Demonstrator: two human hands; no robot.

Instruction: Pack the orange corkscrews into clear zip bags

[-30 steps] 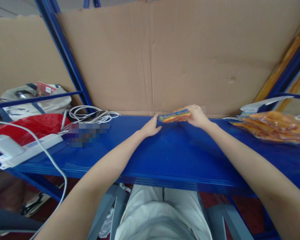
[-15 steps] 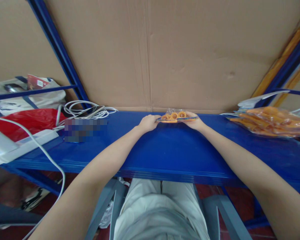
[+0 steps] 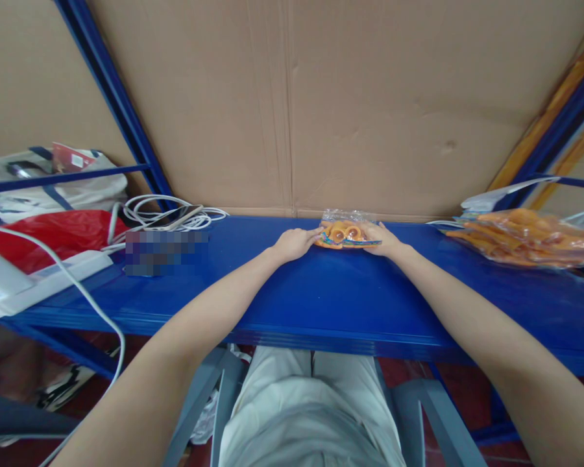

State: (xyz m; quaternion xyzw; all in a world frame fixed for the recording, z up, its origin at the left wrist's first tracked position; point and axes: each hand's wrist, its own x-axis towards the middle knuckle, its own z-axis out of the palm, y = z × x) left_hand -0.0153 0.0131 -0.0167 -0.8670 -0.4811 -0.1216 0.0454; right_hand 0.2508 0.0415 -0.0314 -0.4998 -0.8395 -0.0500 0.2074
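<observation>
A clear plastic bag of orange parts (image 3: 344,233) lies between my hands at the back of the blue tabletop. Round, cup-like openings show through the film, and a colourful printed strip runs along its near edge. My left hand (image 3: 294,244) pinches the bag's left edge with its fingertips. At the opposite side, my right hand (image 3: 385,241) grips the right end, its fingers partly hidden by the bag and its thumb raised.
On the right lies a larger clear bag of orange pieces (image 3: 530,237). White coiled cable (image 3: 175,214), a power strip (image 3: 53,279), a red bag (image 3: 53,237) and a cloth tote (image 3: 78,188) crowd the left. Cardboard (image 3: 370,117) walls off the back.
The small bag has come down and tilted back, so more of its front shows. My left hand has shifted slightly right, and both hands remain at the bag's ends.
</observation>
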